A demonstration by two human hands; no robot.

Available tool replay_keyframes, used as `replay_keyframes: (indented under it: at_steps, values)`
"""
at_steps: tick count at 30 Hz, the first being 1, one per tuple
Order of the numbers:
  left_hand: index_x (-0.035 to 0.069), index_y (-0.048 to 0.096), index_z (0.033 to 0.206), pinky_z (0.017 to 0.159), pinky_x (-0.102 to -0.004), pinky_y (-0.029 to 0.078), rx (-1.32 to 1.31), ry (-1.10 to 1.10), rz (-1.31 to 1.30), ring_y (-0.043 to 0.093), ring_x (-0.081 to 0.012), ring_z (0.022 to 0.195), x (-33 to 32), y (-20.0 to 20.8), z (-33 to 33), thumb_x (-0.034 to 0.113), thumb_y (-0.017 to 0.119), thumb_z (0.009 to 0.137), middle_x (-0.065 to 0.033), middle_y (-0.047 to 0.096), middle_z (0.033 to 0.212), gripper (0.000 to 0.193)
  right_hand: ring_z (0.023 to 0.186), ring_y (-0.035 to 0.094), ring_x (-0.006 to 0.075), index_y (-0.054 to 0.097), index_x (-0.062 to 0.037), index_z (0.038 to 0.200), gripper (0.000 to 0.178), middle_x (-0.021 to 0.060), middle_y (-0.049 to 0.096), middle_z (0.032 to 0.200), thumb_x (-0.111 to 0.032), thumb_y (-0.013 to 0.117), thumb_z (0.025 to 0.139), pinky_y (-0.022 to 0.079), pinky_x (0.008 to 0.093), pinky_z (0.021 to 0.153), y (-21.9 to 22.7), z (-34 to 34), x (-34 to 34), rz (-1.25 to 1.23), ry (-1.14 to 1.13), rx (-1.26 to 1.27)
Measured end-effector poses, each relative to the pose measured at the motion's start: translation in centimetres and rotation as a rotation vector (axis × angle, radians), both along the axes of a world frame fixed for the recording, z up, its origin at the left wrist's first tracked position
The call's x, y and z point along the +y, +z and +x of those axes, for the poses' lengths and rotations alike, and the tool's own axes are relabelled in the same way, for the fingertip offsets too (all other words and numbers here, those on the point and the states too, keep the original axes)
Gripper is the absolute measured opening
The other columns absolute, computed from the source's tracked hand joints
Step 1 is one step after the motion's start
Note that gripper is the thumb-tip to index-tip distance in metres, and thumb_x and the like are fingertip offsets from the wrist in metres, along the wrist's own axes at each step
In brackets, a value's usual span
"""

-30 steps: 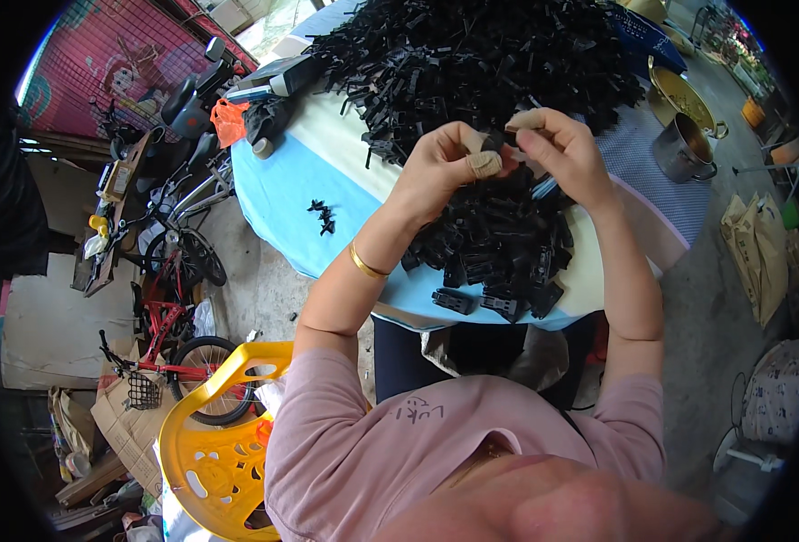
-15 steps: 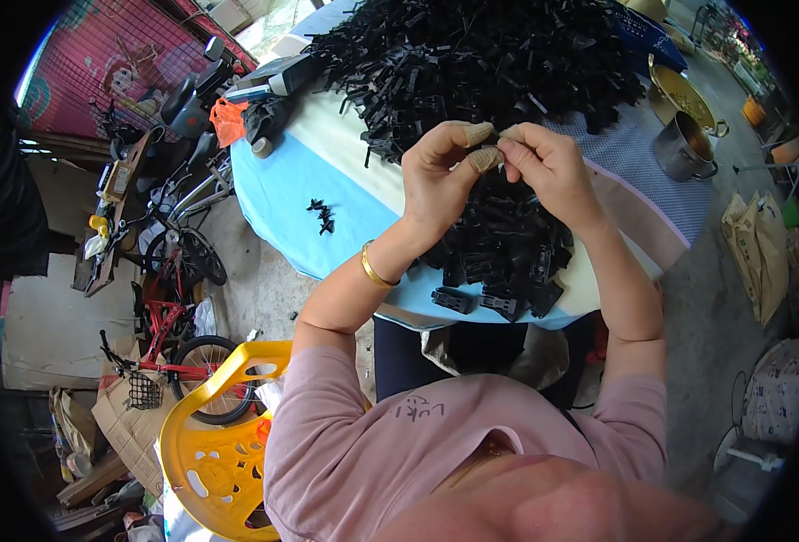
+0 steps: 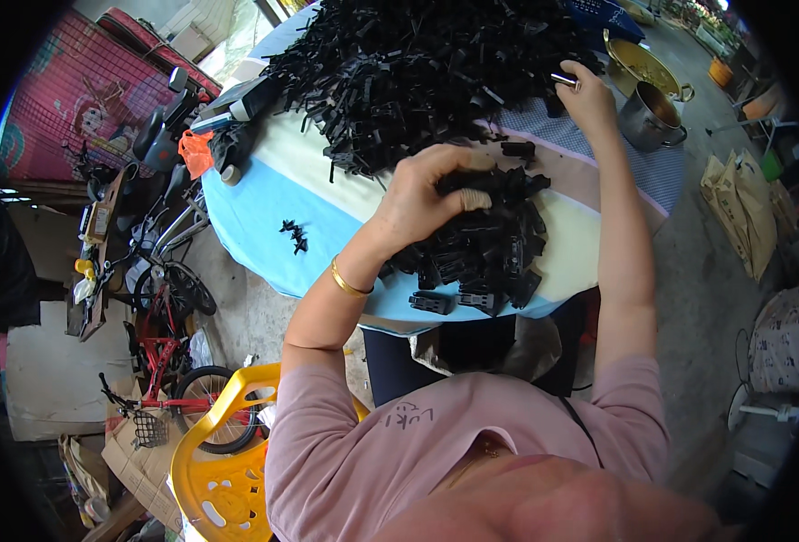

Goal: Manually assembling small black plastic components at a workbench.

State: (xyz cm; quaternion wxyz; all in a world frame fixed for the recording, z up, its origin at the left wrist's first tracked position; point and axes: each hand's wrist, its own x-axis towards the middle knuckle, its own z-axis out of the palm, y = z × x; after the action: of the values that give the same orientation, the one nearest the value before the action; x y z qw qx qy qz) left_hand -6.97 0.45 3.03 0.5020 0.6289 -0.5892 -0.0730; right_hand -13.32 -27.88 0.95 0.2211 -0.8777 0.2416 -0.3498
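Observation:
Over the nearer heap of black plastic parts (image 3: 472, 248), my left hand (image 3: 413, 194) is open, thumb and forefinger apart, with beige covers on the fingertips. Black pieces show in and behind that gap; none is plainly gripped. My right hand (image 3: 591, 104) is farther off to the right, beside the big heap of black plastic parts (image 3: 418, 77). Its fingers are closed on a small slim piece with a shiny silver side (image 3: 563, 79), whose kind I cannot make out. One black part (image 3: 518, 150) sits between the two heaps, just past my left hand.
A cloth with blue, cream and checked areas covers the table (image 3: 255, 212). Tiny black bits (image 3: 295, 237) lie on its left side. A metal pot (image 3: 650, 117) and a brass-coloured pan (image 3: 643, 63) stand at the right. A yellow chair (image 3: 223, 470) is at my left.
My hands were together with fingertips meeting; they have parted. The right hand moved away to the right, to the big heap's edge. The left came down to the nearer heap and opened.

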Motion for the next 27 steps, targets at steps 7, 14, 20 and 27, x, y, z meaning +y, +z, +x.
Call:
replay_keyframes:
  at_steps: [7,14,20,27]
  values:
    - [-0.001,0.061,0.093,0.082,-0.028,0.045,-0.066,-0.117,0.003,0.058,-0.019,0.093,-0.1,-0.3,0.7,0.006,0.067,0.074,-0.0095,0.062,0.096,0.021,0.089,0.059,0.033,0.06,-0.0159,0.104,0.032,0.0158,0.063,0.091,-0.022,0.06,0.073,0.045,0.0409,0.079,-3.0,1.0,-4.3,-0.245,-0.363,0.396]
    - [-0.005,0.058,0.099,0.079,-0.0221,0.044,0.403,-0.082,0.071,0.054,-0.0084,0.088,0.3,-1.2,1.2,0.006,0.058,0.084,-0.006,0.061,0.096,0.019,0.089,0.06,0.0305,0.065,-0.0085,0.092,0.024,0.0165,0.063,0.092,-0.02,0.066,0.07,0.047,0.0402,0.078,0.5,-1.2,-2.2,-0.102,-0.249,0.516]
    - [-0.003,0.045,0.119,0.084,-0.0267,0.046,0.717,-0.042,-0.051,0.057,-0.0164,0.095,-0.1,-1.1,1.7,0.009,0.06,0.083,-0.0123,0.057,0.107,0.041,0.069,0.063,0.0213,0.064,-0.0011,0.086,0.028,0.0124,0.065,0.079,-0.02,0.071,0.067,0.049,0.0306,0.065,0.8,-1.2,-1.1,0.062,0.073,0.114]
    - [0.001,0.015,0.137,0.091,-0.033,0.042,0.986,-0.27,-0.13,0.052,-0.021,0.106,-0.4,-1.6,2.7,0.009,0.067,0.076,-0.0164,0.051,0.117,0.081,0.059,0.045,0.0017,0.054,-0.0025,0.071,0.016,-0.0028,0.051,0.065,-0.001,0.07,0.069,0.036,0.0157,0.053,3.3,-0.9,12.9,0.274,0.687,-0.11]
